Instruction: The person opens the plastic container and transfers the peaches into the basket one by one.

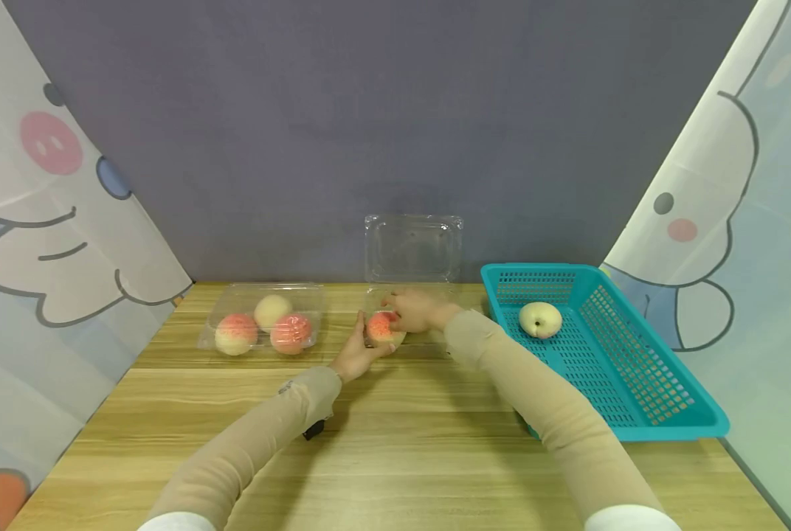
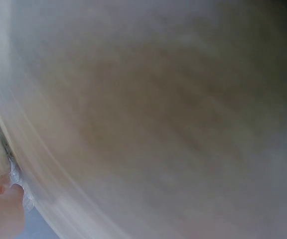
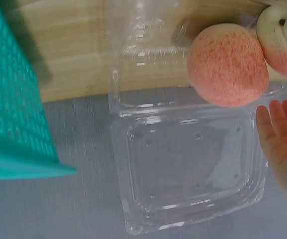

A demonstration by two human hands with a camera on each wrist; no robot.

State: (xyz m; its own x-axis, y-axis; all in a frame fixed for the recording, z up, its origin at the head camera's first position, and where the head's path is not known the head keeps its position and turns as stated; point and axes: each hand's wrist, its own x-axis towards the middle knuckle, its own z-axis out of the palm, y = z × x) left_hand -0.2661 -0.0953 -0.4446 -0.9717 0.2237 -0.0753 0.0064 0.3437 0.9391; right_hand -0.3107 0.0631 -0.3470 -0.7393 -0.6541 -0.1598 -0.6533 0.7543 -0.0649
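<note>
- A teal basket (image 1: 697, 426) holding one peach (image 1: 540, 321) stands along the table's (image 1: 395, 457) right edge; a closed box (image 1: 292, 295) of three peaches (image 1: 292, 333) sits near the far left corner.
- My right hand (image 1: 417, 310) hides part of the open box (image 1: 413, 249); the left-wrist view is mostly blur.
- In that box, two peaches (image 3: 228, 64): my left hand (image 1: 357, 356) spreads round one; my right fingers (image 3: 279, 122), straight and together, are just beside them.

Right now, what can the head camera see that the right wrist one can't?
Only the head view shows the left box with three peaches, and both beige sleeves. Only the right wrist view shows two peaches side by side at the open box; the head view shows just one there. Both show the teal basket and the open box.
</note>
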